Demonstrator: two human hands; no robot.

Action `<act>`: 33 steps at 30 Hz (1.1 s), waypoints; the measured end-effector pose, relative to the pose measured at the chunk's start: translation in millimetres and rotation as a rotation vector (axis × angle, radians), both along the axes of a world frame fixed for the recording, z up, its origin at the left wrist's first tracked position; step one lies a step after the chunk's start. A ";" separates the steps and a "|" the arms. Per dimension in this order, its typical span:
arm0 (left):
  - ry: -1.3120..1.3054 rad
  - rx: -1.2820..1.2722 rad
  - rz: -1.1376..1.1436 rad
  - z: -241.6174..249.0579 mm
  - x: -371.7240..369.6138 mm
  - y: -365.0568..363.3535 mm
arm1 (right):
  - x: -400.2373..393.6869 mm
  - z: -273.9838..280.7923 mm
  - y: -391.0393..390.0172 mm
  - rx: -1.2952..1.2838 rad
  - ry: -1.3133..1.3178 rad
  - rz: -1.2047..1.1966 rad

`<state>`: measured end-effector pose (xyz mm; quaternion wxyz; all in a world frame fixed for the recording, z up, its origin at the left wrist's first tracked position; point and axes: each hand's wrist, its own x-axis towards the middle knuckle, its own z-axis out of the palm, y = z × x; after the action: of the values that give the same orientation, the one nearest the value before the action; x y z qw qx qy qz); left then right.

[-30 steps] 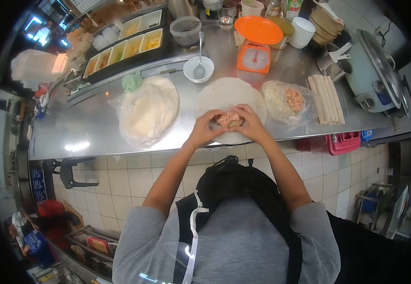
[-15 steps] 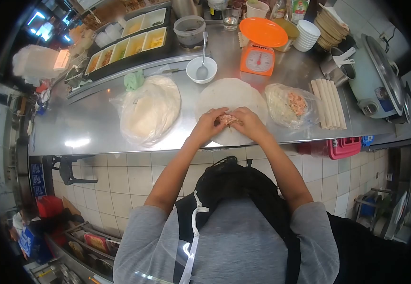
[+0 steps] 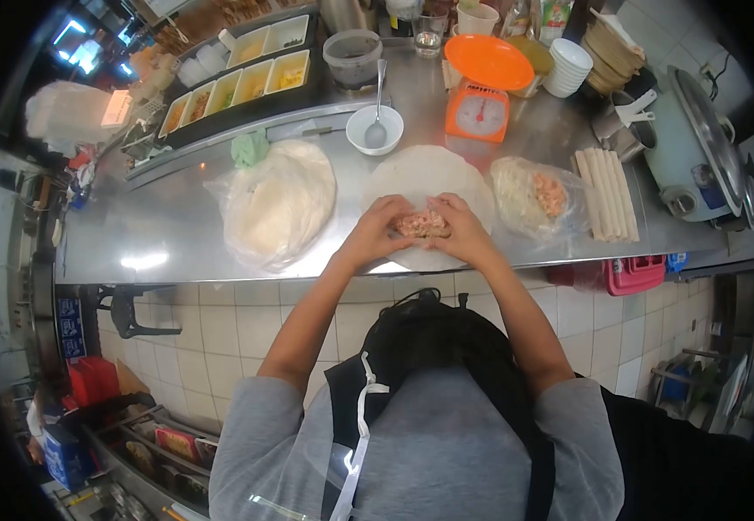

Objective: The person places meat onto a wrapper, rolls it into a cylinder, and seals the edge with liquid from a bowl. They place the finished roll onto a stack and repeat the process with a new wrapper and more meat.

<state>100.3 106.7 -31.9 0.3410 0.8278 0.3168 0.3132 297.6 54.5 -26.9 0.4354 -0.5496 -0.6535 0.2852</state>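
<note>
A pinkish ground-meat filling (image 3: 423, 226) lies in a short log on the near half of a round, pale wrapper sheet (image 3: 429, 169). From its left end my left hand (image 3: 377, 229) presses on it with curved fingers. My right hand (image 3: 466, 231) cups the right end in the same way, its thumb along the near side. To the right of the sheet sits a clear plastic bag (image 3: 516, 195) with more filling (image 3: 550, 194) on it. A bagged stack of pale wrapper sheets (image 3: 303, 182) rests on the left.
Behind the sheet stand a white bowl (image 3: 360, 135) with a spoon (image 3: 381, 91) and an orange scale (image 3: 476, 111). Several pale rolls (image 3: 605, 195) lie at the right, near a large cooker (image 3: 685, 148). Topping trays (image 3: 260, 78) line the back left. The steel counter (image 3: 160, 230) ends just before me.
My hands have spread slightly apart, and more of the meat filling shows between them. The filling now looks longer and smoother. The whole view has shifted a little.
</note>
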 end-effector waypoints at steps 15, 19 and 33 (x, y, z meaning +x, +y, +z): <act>0.032 0.028 -0.072 -7.1 1.3 4.9 | -1.9 -26.2 13.5 0.135 -0.240 0.111; 0.071 -0.075 -0.076 -5.0 -12.4 9.4 | -8.5 -11.8 7.5 0.062 -0.385 0.052; -0.082 -0.168 0.083 -14.4 -27.7 2.1 | -13.7 -6.4 2.5 0.103 -0.463 -0.068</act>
<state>72.7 108.8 -46.2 0.4088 0.7688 0.3618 0.3330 283.9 57.0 -33.3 0.3109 -0.5991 -0.7306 0.1033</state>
